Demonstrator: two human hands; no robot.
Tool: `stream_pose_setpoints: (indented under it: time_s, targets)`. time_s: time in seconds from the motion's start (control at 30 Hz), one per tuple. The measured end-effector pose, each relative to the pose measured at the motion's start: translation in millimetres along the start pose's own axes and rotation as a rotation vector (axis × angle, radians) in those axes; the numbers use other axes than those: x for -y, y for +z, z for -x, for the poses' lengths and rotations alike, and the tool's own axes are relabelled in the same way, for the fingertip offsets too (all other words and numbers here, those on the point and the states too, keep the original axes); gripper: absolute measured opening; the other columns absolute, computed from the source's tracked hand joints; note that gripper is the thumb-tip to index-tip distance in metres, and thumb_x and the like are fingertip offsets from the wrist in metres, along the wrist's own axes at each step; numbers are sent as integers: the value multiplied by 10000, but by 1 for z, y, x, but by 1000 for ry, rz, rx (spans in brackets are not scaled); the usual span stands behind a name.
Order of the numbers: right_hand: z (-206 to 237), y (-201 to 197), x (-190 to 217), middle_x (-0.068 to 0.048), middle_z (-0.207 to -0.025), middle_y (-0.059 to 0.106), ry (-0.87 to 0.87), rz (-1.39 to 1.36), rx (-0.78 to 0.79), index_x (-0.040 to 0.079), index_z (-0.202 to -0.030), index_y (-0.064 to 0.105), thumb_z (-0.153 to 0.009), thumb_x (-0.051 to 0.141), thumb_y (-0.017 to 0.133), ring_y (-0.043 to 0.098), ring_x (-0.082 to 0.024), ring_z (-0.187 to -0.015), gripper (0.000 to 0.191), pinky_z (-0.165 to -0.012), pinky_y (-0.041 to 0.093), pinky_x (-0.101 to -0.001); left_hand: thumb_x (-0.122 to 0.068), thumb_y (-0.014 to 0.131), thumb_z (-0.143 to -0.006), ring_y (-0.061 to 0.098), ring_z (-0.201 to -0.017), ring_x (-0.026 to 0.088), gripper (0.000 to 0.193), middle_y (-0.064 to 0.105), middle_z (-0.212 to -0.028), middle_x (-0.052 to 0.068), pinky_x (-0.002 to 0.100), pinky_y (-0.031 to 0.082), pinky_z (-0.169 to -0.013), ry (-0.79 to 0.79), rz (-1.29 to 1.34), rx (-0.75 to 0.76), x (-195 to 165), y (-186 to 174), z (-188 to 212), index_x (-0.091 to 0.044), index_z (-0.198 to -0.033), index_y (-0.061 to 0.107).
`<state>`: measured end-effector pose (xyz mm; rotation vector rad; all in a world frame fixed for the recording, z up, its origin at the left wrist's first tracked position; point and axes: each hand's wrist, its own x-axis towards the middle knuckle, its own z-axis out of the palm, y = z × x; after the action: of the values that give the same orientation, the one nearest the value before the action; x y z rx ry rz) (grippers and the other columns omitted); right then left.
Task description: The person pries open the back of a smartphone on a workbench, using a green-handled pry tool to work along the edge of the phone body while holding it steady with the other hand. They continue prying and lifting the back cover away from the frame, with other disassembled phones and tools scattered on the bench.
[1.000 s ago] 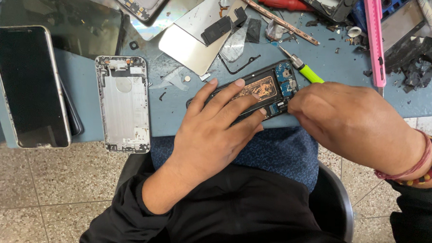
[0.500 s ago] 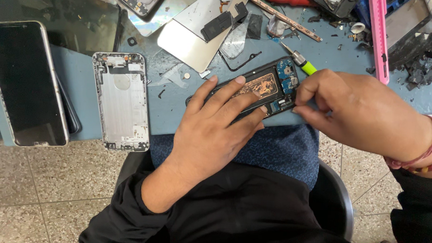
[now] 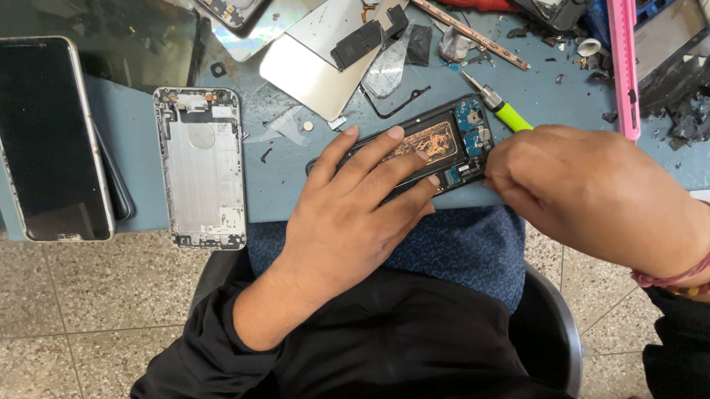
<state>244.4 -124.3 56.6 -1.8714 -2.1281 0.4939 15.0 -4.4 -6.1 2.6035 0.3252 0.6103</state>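
Right hand [image 3: 599, 192] now nearer; left hand [image 3: 355, 199] flat on opened phone [image 3: 439, 143].

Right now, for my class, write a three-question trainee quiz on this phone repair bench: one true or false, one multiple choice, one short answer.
1. True or false: the left hand lies flat on the opened black phone.
2. What lies just behind the right hand? A) yellow-handled screwdriver B) hammer C) scissors
3. What sits between the dark-screened phone and the opened black phone?

Key: 1 true; 2 A; 3 the bare silver phone housing.
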Motion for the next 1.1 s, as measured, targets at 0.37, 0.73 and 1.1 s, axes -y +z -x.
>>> stream_pose_setpoints:
  time_s: [0.37, 0.73, 1.1]
  targets:
    - [-3, -3, 4, -80, -746, 595, -27, 21, -2, 60, -861, 595, -828, 99, 732, 620, -313, -728, 145, -617, 503, -426, -264, 812, -935, 522, -1398, 233, 256, 630, -1307, -3, 519, 356, -1223, 0, -3, 7, 0, 0, 0, -187, -1169, 740]
    - [-12, -6, 4, -118, -717, 585, 35, 67, 169, 48, -834, 569, -814, 115, 702, 633, -353, -655, 151, -555, 516, -445, -267, 805, -943, 529, -1392, 237, 242, 631, -1301, 0, 523, 366, -1215, 5, 11, 4, 1, 0, 0, -189, -1162, 741]
    - [-22, -11, 5, -105, -731, 609, 148, 78, 352, 80, -902, 567, -833, 107, 654, 666, -350, -681, 114, -585, 535, -446, -283, 792, -955, 518, -1400, 236, 234, 622, -1311, -7, 524, 369, -1219, 22, 12, 0, 2, 1, 1, -196, -1165, 740]
